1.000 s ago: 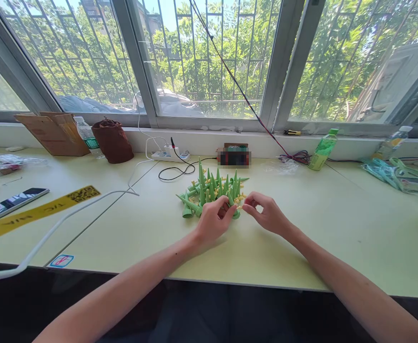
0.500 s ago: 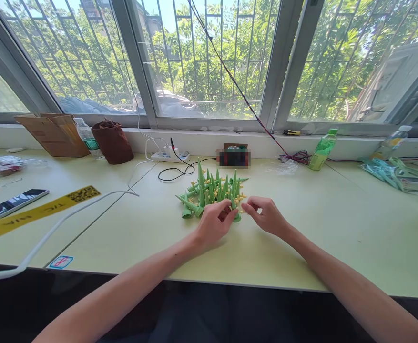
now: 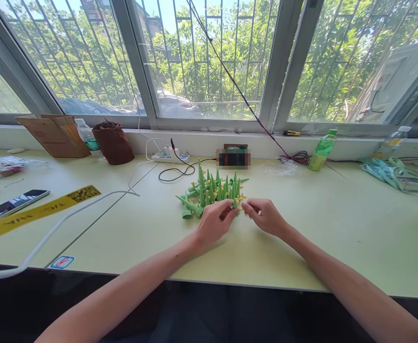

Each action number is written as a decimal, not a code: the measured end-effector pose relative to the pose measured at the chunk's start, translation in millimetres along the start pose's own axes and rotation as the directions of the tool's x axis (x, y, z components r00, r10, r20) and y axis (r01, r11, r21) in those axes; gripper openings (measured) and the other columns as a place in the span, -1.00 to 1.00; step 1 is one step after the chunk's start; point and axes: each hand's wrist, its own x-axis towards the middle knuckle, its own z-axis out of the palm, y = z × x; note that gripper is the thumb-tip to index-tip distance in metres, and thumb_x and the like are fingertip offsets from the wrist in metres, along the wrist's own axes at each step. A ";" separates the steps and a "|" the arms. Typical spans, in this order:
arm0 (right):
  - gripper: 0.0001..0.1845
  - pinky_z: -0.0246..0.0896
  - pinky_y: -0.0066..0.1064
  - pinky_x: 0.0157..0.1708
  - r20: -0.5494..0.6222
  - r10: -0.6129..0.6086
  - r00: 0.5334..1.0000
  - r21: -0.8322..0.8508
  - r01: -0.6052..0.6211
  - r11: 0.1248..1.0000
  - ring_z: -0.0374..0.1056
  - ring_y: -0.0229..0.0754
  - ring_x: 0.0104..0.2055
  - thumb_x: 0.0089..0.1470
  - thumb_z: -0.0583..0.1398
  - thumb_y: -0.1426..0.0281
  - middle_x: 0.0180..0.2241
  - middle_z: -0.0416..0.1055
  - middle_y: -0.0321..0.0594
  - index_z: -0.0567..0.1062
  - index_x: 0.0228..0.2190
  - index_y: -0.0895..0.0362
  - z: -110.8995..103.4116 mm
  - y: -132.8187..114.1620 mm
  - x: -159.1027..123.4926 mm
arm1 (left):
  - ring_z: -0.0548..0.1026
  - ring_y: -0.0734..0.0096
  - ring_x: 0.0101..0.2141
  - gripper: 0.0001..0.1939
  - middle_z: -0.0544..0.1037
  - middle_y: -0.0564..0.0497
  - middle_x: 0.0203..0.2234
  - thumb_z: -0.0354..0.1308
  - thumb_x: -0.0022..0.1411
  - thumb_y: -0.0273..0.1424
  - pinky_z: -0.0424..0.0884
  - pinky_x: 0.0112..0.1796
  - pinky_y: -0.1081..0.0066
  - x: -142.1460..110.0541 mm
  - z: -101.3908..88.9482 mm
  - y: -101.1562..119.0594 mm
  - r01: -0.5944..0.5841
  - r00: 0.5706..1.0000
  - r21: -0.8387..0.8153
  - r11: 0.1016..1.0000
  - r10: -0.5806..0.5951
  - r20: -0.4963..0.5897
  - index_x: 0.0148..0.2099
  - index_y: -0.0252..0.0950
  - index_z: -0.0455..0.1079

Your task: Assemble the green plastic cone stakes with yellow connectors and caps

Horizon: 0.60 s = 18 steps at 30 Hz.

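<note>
At frame centre, the left hand (image 3: 214, 221) grips a green cone (image 3: 234, 206) at the near edge of the cone pile (image 3: 210, 190), cone tip up-frame, while the right hand (image 3: 266, 216), just right, pinches a small yellow piece (image 3: 242, 208) beside it.

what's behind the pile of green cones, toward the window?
Behind the pile of green cones on the table: a black cable loop, a white power strip and a small blurred box. Both hands, left hand and right hand, cover the pile's near edge.
</note>
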 end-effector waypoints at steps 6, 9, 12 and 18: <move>-0.57 0.05 -0.45 -0.52 -0.163 0.016 0.986 0.045 -0.009 0.999 0.14 -0.31 -0.57 0.27 0.05 0.19 -0.60 0.30 -0.30 0.36 -0.55 0.15 -1.4 1.6 0.4 | 0.25 0.71 -0.69 -0.74 0.49 0.04 -0.37 0.09 0.28 -0.33 0.19 -0.63 0.62 0.5 -2.4 5.9 0.077 0.996 -0.109 0.991 -0.071 0.054 -0.01 -0.28 0.30; -0.61 0.12 -0.45 -0.49 -0.238 0.028 0.971 0.079 -0.009 0.997 0.20 -0.29 -0.53 0.27 0.06 0.20 -0.57 0.32 -0.28 0.38 -0.52 0.15 -3.6 1.1 -0.2 | 0.27 0.71 -0.69 -0.80 0.47 0.07 -0.43 0.03 0.32 -0.26 0.16 -0.63 0.62 1.1 -4.3 7.3 0.136 0.988 -0.138 0.981 -0.123 0.096 -0.16 -0.30 0.31; -0.64 0.15 -0.46 -0.49 -0.247 0.016 0.969 0.114 0.013 0.993 0.23 -0.29 -0.52 0.26 0.07 0.22 -0.54 0.34 -0.27 0.38 -0.50 0.14 -5.4 -1.7 -1.0 | 0.26 0.66 -0.72 -0.61 0.34 0.14 -0.69 -0.07 0.39 -0.20 0.18 -0.59 0.60 1.5 -5.4 6.9 0.163 0.973 -0.136 0.977 -0.136 0.187 -0.41 -0.33 0.31; -0.68 0.14 -0.48 -0.51 -0.196 -0.045 0.980 0.148 0.075 0.986 0.20 -0.32 -0.55 0.25 0.09 0.26 -0.56 0.30 -0.31 0.36 -0.51 0.13 -6.1 -7.7 -1.1 | 0.29 0.59 -0.75 -0.51 0.31 0.14 -0.78 -0.10 0.38 -0.06 0.17 -0.64 0.59 1.3 -4.5 5.1 0.324 0.922 -0.295 0.899 -0.230 0.313 -0.41 -0.34 0.31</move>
